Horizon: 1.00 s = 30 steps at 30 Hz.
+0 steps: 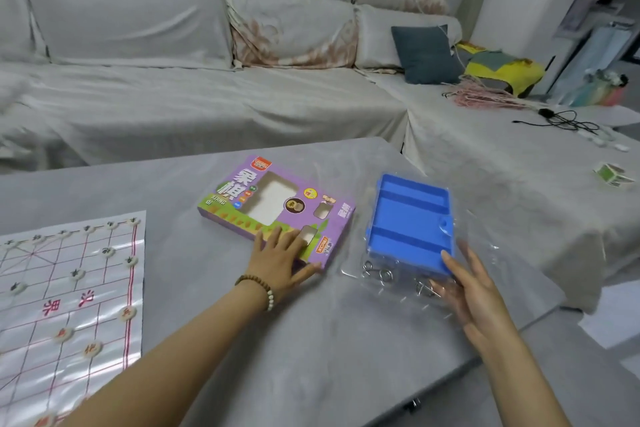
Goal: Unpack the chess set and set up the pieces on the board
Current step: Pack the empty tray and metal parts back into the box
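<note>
Whereas the blue tray (410, 222) just beyond the straight, empty fingers of the right hand (474, 291) shows bare slots, and the fingers of the left hand (280, 260) lie flat on the purple box (277, 208), unpacking appears complete, with pieces (108, 251) standing on the board (69, 288) well left of both hands, its near edge unseen.

A cloth-draped sofa (207, 55) stands behind the grey table (311, 340).
</note>
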Motion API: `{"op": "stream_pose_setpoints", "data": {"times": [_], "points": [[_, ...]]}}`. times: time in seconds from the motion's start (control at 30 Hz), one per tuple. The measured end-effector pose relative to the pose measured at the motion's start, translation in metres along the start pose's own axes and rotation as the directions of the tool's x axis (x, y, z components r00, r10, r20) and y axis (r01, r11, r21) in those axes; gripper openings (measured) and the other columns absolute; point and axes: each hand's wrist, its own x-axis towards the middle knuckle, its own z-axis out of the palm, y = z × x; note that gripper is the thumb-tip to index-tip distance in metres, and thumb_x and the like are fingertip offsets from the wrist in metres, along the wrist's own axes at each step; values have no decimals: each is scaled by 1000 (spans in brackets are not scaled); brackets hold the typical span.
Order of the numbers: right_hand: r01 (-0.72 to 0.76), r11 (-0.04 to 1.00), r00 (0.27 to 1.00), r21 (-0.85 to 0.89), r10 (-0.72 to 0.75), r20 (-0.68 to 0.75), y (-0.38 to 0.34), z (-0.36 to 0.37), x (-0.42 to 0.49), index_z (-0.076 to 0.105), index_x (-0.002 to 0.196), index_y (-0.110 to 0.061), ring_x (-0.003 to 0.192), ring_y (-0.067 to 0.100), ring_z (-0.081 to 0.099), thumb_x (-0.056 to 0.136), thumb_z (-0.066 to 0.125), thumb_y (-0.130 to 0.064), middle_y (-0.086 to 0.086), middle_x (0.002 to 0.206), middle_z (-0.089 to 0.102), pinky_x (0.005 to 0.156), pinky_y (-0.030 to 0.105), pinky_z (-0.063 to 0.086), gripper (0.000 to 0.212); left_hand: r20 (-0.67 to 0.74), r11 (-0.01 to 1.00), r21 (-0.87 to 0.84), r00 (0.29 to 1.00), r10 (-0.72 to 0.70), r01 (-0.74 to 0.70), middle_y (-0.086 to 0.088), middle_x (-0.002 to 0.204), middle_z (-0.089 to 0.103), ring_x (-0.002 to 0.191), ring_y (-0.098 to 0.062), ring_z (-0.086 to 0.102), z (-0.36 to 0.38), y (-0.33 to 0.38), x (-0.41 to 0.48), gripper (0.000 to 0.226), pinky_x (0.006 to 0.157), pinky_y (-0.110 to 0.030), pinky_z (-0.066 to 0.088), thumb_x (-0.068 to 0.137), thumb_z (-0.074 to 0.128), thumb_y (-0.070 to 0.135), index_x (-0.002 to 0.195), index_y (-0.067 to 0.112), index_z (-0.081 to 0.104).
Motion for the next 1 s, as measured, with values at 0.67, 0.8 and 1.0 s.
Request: {"op": "stream_pose_setpoints", "data": {"times": [0.67,0.8,1.0], "points": [[-92,969,961,-230,146,234,29,-71,-82,52,129,-33,81,24,71,68,76,-24,11,107,71,61,30,59,67,-185,997,-8,980,68,-71,-4,114,57,105,-29,52,0,-22,-82,79,92,-39,42,67,38,75,119,17,53],[-87,967,957,-239,149,251,30,-76,-82,51,131,-32,85,27,70,68,78,-25,12,113,68,72,35,59,69,-209,985,-160,977,34,-69,-4,121,56,112,-27,51,-6,-22,-83,75,95,-37,40,75,29,68,127,18,50],[-105,956,948,-273,179,264,29,-75,-87,51,130,-32,77,25,71,83,59,-11,16,108,69,62,30,59,52,-166,854,-516,970,-180,70,1,128,51,107,-16,57,-27,-26,-79,46,83,-33,46,93,40,48,137,35,35]]}}
